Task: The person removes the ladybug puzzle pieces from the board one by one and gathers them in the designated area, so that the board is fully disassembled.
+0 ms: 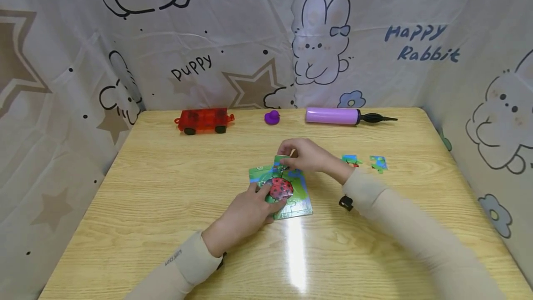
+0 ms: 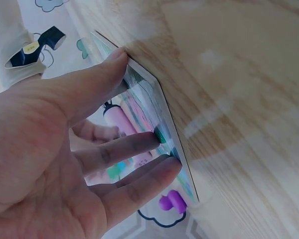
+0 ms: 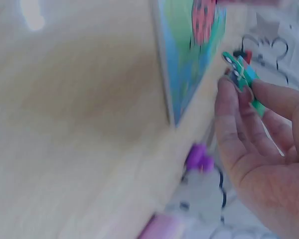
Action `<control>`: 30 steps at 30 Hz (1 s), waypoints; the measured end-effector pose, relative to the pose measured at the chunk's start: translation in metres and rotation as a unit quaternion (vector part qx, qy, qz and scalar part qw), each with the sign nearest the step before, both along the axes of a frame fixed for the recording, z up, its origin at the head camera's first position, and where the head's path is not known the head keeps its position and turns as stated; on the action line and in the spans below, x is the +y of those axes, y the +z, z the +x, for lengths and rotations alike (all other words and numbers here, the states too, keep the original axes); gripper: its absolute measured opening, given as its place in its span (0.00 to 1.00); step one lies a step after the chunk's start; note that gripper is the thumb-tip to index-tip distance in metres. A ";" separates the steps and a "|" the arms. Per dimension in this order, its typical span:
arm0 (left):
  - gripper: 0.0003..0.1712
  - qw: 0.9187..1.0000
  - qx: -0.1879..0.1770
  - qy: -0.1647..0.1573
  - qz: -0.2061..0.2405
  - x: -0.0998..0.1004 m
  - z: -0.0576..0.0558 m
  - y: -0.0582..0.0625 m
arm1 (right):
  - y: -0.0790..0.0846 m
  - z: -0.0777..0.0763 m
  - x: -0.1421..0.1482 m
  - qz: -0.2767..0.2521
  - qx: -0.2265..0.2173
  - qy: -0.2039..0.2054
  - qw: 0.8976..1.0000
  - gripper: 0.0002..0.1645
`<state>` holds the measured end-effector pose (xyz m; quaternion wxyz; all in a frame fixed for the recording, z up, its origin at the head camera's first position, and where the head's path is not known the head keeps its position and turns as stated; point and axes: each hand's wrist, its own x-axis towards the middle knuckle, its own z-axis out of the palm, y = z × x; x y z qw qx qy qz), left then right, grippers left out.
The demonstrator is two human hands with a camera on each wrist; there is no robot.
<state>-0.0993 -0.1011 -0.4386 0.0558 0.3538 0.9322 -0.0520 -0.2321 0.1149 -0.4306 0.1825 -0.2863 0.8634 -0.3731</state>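
A jigsaw puzzle (image 1: 300, 204) with a red ladybug on green and blue lies on the table in front of me, its far side uneven. My left hand (image 1: 245, 210) rests on its left part. In the left wrist view the thumb (image 2: 112, 64) and the fairly straight fingers (image 2: 139, 186) touch the puzzle's surface near its edge. Over the far edge, my right hand (image 1: 306, 156) pinches a green puzzle piece (image 3: 241, 74) between thumb and fingers. In the right wrist view that piece is tilted and apart from the puzzle board.
Loose puzzle pieces (image 1: 378, 163) lie right of the puzzle, beyond the right forearm. Along the table's back edge stand a red toy wagon (image 1: 204, 119), a purple rubber duck (image 1: 272, 117) and a purple hand pump (image 1: 333, 116). Printed cloth (image 1: 233, 36) hangs behind and on both sides.
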 end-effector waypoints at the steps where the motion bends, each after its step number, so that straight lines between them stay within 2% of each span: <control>1: 0.28 1.000 -0.003 0.002 -0.001 0.000 0.000 0.000 | 0.003 -0.002 0.007 0.005 -0.002 -0.005 1.000 0.07; 7: 0.29 1.000 -0.019 0.011 -0.008 0.000 -0.001 0.002 | 0.012 -0.011 0.054 0.047 0.007 -0.029 0.998 0.04; 14: 0.29 1.000 -0.023 0.014 -0.011 0.000 0.000 0.001 | 0.004 -0.012 0.093 0.080 0.000 -0.035 0.996 0.07; 23: 0.30 0.999 -0.027 0.014 -0.012 0.001 0.000 0.000 | -0.003 -0.011 0.097 0.124 0.060 -0.046 0.989 0.04; 30: 0.30 1.000 -0.023 0.015 -0.011 0.001 0.000 0.000 | -0.007 -0.014 0.096 0.159 0.095 -0.035 0.982 0.06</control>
